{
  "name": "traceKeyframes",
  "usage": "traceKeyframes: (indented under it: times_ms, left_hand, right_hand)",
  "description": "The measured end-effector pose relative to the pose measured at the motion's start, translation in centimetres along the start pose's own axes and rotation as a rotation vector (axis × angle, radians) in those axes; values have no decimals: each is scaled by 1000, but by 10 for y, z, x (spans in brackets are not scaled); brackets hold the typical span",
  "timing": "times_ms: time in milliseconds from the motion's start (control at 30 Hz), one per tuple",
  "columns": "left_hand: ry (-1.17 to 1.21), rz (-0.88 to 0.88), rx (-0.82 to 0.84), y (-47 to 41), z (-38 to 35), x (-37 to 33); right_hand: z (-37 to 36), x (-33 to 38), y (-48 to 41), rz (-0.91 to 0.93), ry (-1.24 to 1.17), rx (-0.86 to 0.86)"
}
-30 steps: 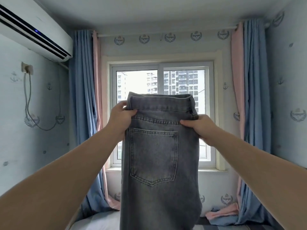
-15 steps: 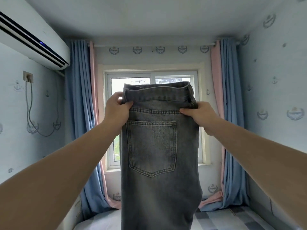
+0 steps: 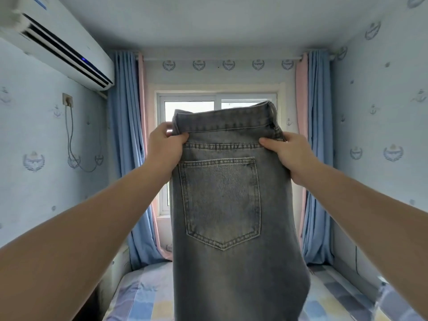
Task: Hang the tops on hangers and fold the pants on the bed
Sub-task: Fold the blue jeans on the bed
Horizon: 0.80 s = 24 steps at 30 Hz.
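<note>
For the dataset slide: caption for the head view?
Left hand and right hand hold grey jeans up by the waistband, back pocket toward camera, over the bed.

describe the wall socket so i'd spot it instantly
Start at the long white air conditioner high on the left wall. Below it sits a beige wall socket. Unlike the printed anchor emblems around it, a grey cable droops from it.

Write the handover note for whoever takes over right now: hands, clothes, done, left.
Left hand: pinches the jeans at the left end of the waistband.
Right hand: pinches the right end.
Jeans: held up, hanging over the bed, one back pocket facing us; apparently halved lengthwise.
Done: at most that first fold.
Left: lay them on the bed, finish folding. No tops or hangers in view.
</note>
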<state>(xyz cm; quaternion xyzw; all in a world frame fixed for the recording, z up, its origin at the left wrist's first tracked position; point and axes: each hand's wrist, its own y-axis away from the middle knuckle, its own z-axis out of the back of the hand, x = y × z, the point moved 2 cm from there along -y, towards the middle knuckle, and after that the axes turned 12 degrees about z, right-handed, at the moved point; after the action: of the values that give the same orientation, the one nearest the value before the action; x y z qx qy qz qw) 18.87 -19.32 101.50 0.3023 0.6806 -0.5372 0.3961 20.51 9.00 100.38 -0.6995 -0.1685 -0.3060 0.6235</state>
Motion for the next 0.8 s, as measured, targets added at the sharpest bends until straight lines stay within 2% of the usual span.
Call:
traceKeyframes:
  times_ms: [233, 433, 633, 800]
  left_hand:
    - [-40, 55, 11, 36, 14, 6]
    - [-61, 85, -16, 35, 39, 39]
    - [-81, 161, -36, -3, 74, 126]
    - [-147, 249, -52, -57, 104, 257]
  right_hand:
    - [4, 14, 32, -17, 31, 26]
    - [-22, -21, 36, -68, 13, 61]
    - [-82, -111, 38, -150, 10, 103]
    - [-145, -238, 48, -261, 33, 142]
